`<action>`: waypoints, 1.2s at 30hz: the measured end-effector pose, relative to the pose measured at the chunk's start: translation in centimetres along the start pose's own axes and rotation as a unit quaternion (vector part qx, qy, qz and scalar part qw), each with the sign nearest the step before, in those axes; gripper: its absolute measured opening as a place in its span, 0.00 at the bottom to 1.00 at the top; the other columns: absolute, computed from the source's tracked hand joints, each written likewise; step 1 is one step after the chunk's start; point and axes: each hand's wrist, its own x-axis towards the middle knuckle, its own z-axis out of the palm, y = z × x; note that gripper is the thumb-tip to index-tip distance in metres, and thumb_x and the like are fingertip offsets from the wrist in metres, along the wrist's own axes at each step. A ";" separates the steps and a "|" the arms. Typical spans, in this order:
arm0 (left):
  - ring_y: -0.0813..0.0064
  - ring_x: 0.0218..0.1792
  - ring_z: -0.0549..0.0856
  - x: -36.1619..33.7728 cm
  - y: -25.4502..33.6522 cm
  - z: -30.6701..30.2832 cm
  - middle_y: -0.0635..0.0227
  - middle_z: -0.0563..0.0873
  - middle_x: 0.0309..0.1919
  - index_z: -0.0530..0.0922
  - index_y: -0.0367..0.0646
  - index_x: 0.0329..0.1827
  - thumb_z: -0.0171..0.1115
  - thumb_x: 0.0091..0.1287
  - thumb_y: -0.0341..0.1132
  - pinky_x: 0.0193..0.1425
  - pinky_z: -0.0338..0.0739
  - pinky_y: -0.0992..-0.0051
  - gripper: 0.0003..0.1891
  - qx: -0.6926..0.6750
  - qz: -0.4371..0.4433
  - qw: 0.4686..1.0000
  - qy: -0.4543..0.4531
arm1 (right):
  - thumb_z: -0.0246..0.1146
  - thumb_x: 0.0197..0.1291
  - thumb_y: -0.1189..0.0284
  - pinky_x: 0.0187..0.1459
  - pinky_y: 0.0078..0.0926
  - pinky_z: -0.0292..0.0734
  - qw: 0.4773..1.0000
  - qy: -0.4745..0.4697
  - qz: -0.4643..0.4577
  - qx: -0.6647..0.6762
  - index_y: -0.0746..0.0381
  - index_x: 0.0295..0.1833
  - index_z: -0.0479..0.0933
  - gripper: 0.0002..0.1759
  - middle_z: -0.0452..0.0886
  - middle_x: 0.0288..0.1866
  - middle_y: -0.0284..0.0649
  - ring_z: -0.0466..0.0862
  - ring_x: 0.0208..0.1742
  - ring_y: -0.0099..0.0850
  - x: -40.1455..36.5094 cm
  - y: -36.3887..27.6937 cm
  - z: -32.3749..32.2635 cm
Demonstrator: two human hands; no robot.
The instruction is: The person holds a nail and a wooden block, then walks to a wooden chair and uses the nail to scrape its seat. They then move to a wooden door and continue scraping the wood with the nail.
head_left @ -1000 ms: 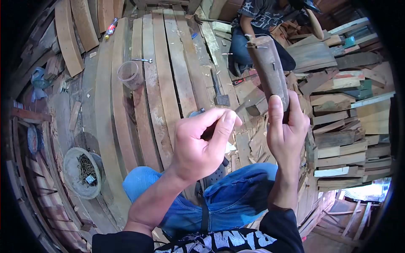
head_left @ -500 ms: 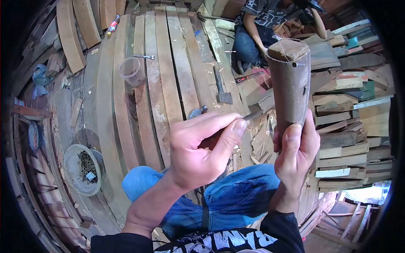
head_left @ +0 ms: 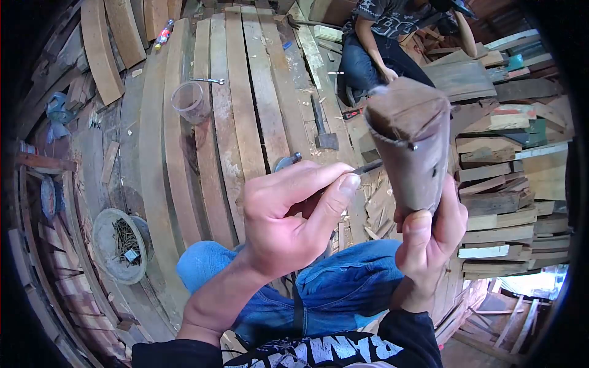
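Observation:
My right hand grips the narrow end of a dark brown tapered wooden block, held upright with its wide end tilted toward me and wire around its rim. My left hand is closed on a thin dark metal tool, pinched between thumb and fingers, with its tip pointing right, just short of the block. Both hands are above my knees in blue jeans.
Long curved planks cover the floor. On them lie a hammer, a clear plastic cup and a spanner. A bowl of nails stands at left. Another person crouches ahead. Stacked wood offcuts pile at right.
My right hand has raised the block and tipped its wide end toward me, so it looks larger. My left hand shifted slightly right, and the tool's tip now shows.

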 end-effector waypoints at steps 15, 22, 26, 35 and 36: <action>0.82 0.18 0.76 -0.3 -0.3 0.1 0.65 0.82 0.20 0.85 0.31 0.40 0.67 0.64 0.23 0.22 0.66 0.79 0.04 0.087 0.041 0.995 -0.039 | 0.65 0.67 0.67 0.21 0.28 0.71 0.976 0.116 0.015 -0.185 0.64 0.44 0.77 0.11 0.77 0.16 0.39 0.79 0.16 0.31 3.2 4.0 0.8; 0.83 0.18 0.73 0.1 -0.4 -0.1 0.67 0.83 0.21 0.87 0.34 0.39 0.70 0.62 0.23 0.21 0.63 0.79 0.05 0.067 0.026 0.997 0.009 | 0.62 0.69 0.71 0.24 0.18 0.66 0.993 0.081 0.076 -0.027 0.67 0.47 0.77 0.09 0.75 0.19 0.33 0.73 0.21 0.17 1.4 1.6 0.8; 0.82 0.25 0.83 0.2 0.5 -0.7 0.60 0.88 0.26 0.85 0.30 0.45 0.66 0.64 0.22 0.26 0.71 0.84 0.07 0.066 0.024 0.997 -0.036 | 0.61 0.67 0.71 0.26 0.19 0.68 0.994 0.075 0.074 0.030 0.69 0.48 0.77 0.12 0.77 0.22 0.35 0.76 0.23 0.19 0.6 0.7 0.2; 0.82 0.26 0.83 0.0 0.5 -0.4 0.61 0.88 0.29 0.85 0.31 0.42 0.65 0.65 0.20 0.27 0.71 0.83 0.06 0.064 0.021 0.997 -0.032 | 0.67 0.61 0.62 0.28 0.21 0.73 1.000 0.021 0.005 0.007 0.72 0.50 0.78 0.23 0.82 0.29 0.41 0.80 0.25 0.24 0.0 0.3 -0.2; 0.82 0.23 0.80 0.0 0.4 -0.3 0.63 0.86 0.26 0.86 0.32 0.42 0.67 0.63 0.21 0.25 0.69 0.82 0.06 0.061 0.023 0.998 -0.021 | 0.67 0.61 0.61 0.27 0.22 0.74 1.000 0.013 -0.017 0.002 0.72 0.50 0.78 0.23 0.82 0.29 0.41 0.81 0.25 0.25 0.1 0.3 -0.2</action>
